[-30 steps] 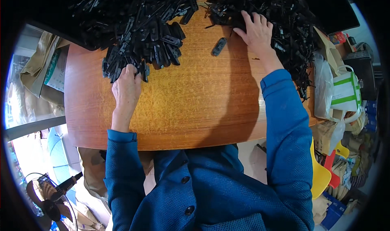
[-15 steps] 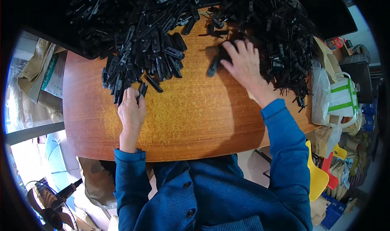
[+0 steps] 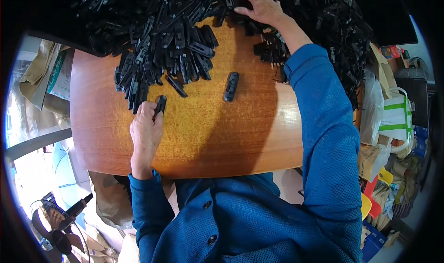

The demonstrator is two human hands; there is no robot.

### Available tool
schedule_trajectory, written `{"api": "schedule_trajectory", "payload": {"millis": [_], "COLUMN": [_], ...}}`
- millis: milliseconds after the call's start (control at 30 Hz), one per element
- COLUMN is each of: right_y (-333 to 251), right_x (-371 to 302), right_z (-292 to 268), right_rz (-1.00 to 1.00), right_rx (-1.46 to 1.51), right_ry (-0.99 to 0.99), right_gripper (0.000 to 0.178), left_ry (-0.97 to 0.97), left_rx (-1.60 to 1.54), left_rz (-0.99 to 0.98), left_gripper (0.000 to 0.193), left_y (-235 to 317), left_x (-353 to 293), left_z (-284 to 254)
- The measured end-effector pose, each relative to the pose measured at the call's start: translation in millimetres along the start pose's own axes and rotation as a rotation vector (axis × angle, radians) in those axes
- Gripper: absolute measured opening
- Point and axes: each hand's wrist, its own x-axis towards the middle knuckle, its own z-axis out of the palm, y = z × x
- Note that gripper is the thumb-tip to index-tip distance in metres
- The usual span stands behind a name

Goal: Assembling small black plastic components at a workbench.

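My left hand (image 3: 144, 130) is closed around a narrow black plastic piece (image 3: 161, 104), whose end sticks up past the thumb. It is just below the near edge of a large pile of similar black plastic pieces (image 3: 180, 43). At the far middle of the table, my right hand (image 3: 264, 9) reaches over black parts, thumb apart from the other fingers; nothing is visibly held. A single oblong black piece (image 3: 231, 86) with a moulded surface lies alone between the hands, tilted slightly. What the right fingertips touch is too dark to tell.
A second heap of thin black parts (image 3: 335, 36) covers the right side of the wooden table (image 3: 199, 147). Beyond its right edge are a clear plastic bag (image 3: 371, 101) and a white-green bag (image 3: 395, 117). A fan (image 3: 58, 233) stands at lower left.
My right hand has moved up and away to the far middle, leaving the oblong piece on the table. Dark parts beneath it have shifted right. My left hand keeps its piece.
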Motion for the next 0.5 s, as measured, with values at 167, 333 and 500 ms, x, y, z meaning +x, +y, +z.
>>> {"api": "schedule_trajectory", "payload": {"millis": [167,333,500], "right_y": [-3.9,-61.9,-87.0], "right_x": [-19.0,-112.0,-157.9], "right_z": [3.6,-1.7,-65.1], "right_rz": [0.141,-0.063,-0.100], "right_rx": [-0.055,0.028,0.433], "right_ry": [-0.445,-0.022,-0.035], "right_gripper": [0.067,0.046,0.036], "left_ry": [-0.008,0.027,-0.016], "left_rx": [0.022,-0.055,-0.510], "left_rz": [0.014,0.029,-0.082], "left_gripper": [0.019,0.018,0.007], "left_y": [4.9,1.1,-15.9], "left_x": [-5.0,-32.4,-71.9], "left_z": [5.4,10.6,25.9]}}
